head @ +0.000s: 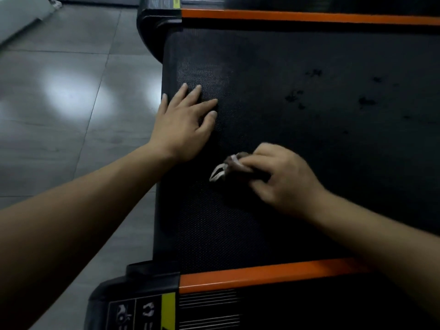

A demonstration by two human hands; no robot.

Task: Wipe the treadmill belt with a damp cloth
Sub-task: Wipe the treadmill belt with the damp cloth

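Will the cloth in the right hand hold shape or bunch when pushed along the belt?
Likely floppy: the cloth sits crumpled in the right hand, pale edge looping out. Probably light: it wads small. The belt has a dotted texture that may drag it, bunching it further.

Under both hands: flat black treadmill belt [285, 67], fine dotted grain, with darker blotches [294, 96] beyond the right hand [283, 177]. The crumpled dark brown cloth [228, 166] in that hand shows whitish edging. Beyond both hands: straight orange side strip [309, 16]. Left of the left hand [183, 125]: glossy grey floor tiles [71, 139].
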